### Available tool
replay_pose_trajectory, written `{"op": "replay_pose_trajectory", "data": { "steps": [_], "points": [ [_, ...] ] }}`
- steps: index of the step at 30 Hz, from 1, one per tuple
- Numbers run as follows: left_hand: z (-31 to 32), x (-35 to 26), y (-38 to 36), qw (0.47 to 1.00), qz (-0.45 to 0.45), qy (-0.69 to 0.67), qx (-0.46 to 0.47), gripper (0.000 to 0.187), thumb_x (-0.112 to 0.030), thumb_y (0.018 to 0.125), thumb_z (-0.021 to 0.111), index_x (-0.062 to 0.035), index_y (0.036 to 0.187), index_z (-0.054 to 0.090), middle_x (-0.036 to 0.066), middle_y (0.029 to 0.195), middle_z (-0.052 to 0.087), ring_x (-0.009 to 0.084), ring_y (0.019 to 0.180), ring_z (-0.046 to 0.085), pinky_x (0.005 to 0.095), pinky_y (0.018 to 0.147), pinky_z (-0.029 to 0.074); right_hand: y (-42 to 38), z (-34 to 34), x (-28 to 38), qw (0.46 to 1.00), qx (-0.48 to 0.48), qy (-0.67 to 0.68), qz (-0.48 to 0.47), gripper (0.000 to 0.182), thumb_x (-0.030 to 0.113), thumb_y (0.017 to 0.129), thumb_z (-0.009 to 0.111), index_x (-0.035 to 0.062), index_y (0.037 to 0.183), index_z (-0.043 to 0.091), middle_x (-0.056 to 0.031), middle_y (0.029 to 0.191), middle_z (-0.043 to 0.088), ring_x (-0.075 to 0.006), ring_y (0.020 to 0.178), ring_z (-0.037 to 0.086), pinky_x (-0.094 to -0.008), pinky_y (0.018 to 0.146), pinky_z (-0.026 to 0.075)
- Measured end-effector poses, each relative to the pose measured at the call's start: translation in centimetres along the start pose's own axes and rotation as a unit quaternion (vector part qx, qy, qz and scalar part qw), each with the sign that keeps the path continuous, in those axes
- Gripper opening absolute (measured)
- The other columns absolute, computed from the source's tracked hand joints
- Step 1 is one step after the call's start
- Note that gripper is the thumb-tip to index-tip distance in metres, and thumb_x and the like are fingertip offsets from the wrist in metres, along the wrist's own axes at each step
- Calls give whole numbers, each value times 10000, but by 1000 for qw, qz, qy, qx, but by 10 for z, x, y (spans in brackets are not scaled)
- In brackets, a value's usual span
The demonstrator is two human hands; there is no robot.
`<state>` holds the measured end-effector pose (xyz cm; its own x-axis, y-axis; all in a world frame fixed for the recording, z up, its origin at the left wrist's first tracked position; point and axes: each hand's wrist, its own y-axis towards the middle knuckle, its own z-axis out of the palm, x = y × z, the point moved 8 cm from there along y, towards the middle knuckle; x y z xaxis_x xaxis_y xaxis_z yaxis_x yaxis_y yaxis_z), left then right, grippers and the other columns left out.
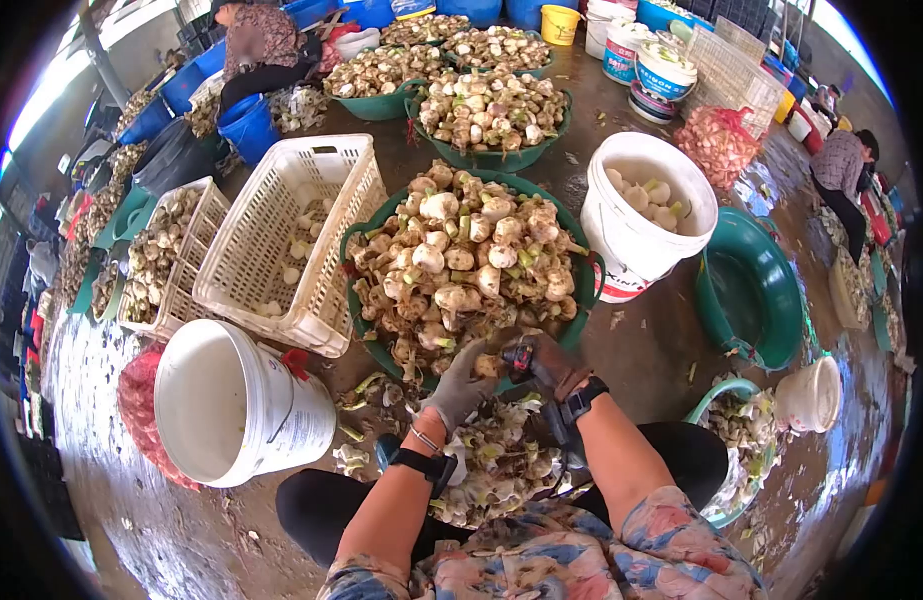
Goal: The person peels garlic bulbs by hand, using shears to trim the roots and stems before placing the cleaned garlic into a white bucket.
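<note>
My left hand (461, 386), in a grey glove, is closed around a garlic bulb (488, 366) at the near rim of a green tub. My right hand (555, 366), in a darker glove, grips a black-and-red handheld power tool (519, 356); its front end meets the bulb, and its working tip is hidden. Heaped in the green tub (588, 296) just ahead are untrimmed garlic bulbs (461, 250) with roots and stem stubs. Peelings and cut stems (496, 465) lie between my legs under both hands.
A white crate (326, 290) with a few bulbs and a tilted white bucket (281, 415) stand left. Right are a white bucket (641, 255) holding bulbs, a green basin (746, 290) and a scrap-filled basin (731, 450). More garlic tubs (501, 157) stand ahead; other people sit farther off.
</note>
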<state>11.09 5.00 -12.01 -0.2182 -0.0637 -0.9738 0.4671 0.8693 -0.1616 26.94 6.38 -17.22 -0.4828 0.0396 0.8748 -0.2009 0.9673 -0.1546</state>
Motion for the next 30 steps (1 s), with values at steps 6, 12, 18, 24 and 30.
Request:
{"op": "replay_pose_trajectory", "data": {
  "steps": [6,12,18,24,30],
  "points": [
    [-7,-21,-25,997,27,-6,-72,570,-91,813,689,-8,1302,406,76,1173,528,141,1043,509,272,898,432,-33,24,34,853,-80,513,50,294,169,906,521,7,1149,555,-132,1050,602,-220,861,602,-335,766,497],
    [-7,-44,-61,987,-32,-143,-72,525,-141,846,657,-14,1299,425,69,1171,539,132,1015,526,273,872,443,-48,24,72,921,-111,373,-8,254,203,875,602,-1,1027,603,-35,845,637,-102,695,570,-278,611,469],
    [-2,-44,-78,977,-39,-179,-110,434,-187,875,622,-4,1239,471,42,1039,575,113,884,556,263,763,463,-66,25,84,971,-50,234,-2,309,128,845,590,38,1138,547,-117,985,614,-190,853,586,-338,730,476],
    [14,-28,-92,916,-127,-379,-31,434,-399,953,446,-33,1170,529,17,983,584,96,788,543,216,641,428,-59,41,25,971,-126,192,-64,312,202,863,589,13,1108,547,-106,977,613,-228,822,568,-390,726,449],
    [-15,-45,-103,957,-45,-172,-227,301,-151,891,603,19,1129,535,69,1017,603,137,902,576,263,778,468,-59,61,21,774,-8,632,-26,236,212,878,588,-10,955,621,-72,903,643,-179,807,575,-332,752,445]
  ]
}}
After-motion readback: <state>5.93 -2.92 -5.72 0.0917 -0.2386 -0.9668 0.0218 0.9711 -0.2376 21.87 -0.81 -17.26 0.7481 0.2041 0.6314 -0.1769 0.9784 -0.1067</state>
